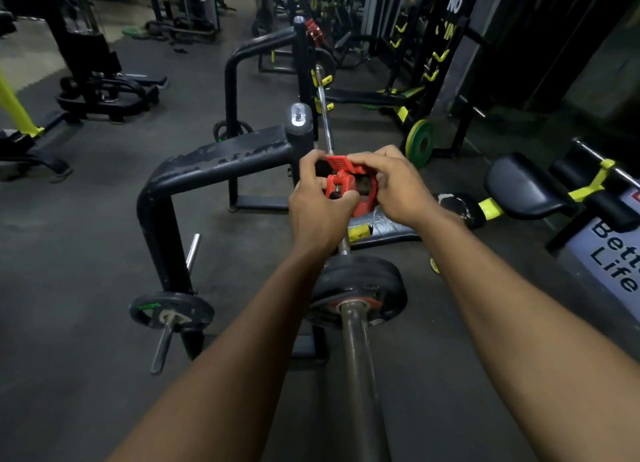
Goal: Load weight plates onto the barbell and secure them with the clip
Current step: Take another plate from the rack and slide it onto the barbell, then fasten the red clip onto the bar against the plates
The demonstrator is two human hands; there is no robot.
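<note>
A black bench-press rack (pixel 214 160) stands on the dark gym floor (pixel 86 226), its near upright just behind the fingers. The barbell (pixel 358 375) runs from the bottom of the view up under both forearms and on past the fingers toward the far upright. On its near sleeve sits a stack of black weight plates (pixel 360 288), below and nearer than the fingers, with bare sleeve on the near side. To the left of the forearms a smaller black plate (pixel 172 311) hangs on a storage peg of the rack. A green-rimmed plate (pixel 420 142) leans upright, right of and beyond the fingers. The red barbell clip (pixel 346 184) is held above the bar between both hands: the left hand (pixel 320 205) grips its ring with curled fingers, the right hand (pixel 398 184) pinches its lever side.
</note>
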